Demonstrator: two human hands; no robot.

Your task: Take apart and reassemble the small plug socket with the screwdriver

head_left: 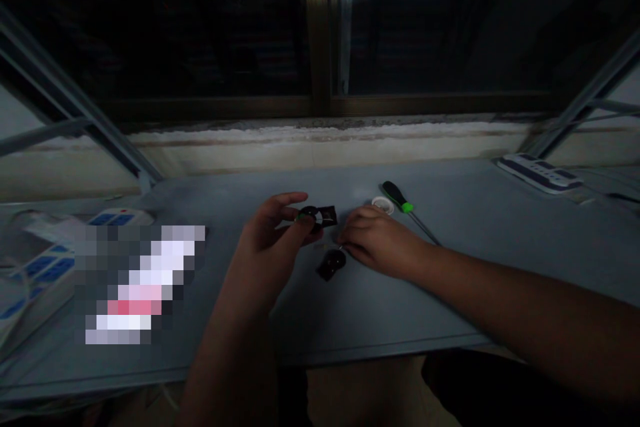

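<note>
The black part [329, 215] was up in the person's left hand [270, 243], over the middle of the tabletop [225, 340], its rounded end between the thumb and fingers and its squared end poking out toward the right hand [376, 240]. Its long axis ran nearly straight from side to side, roughly in line with the window frame [425, 104] beyond. The left grip was narrow, pinched on that rounded end, with the index finger lifted away from it. A second black piece [331, 265] lay on the tabletop below the gap between the hands, its long axis slanting, the squared end aimed toward the person and to the left, the rounded end toward the right fingertips. Those fingers were bunched close together beside a thin pale strand near the rounded end; in that dim light I could not tell whether the right grip held anything. A white ring [383, 205] sat just past the right hand. Near it lay a screwdriver [397, 197], its black and green handle toward the window and its shaft slanting back to the right forearm. One power strip [540, 173] lay at the far right, with another [120, 216] over on the left.
</note>
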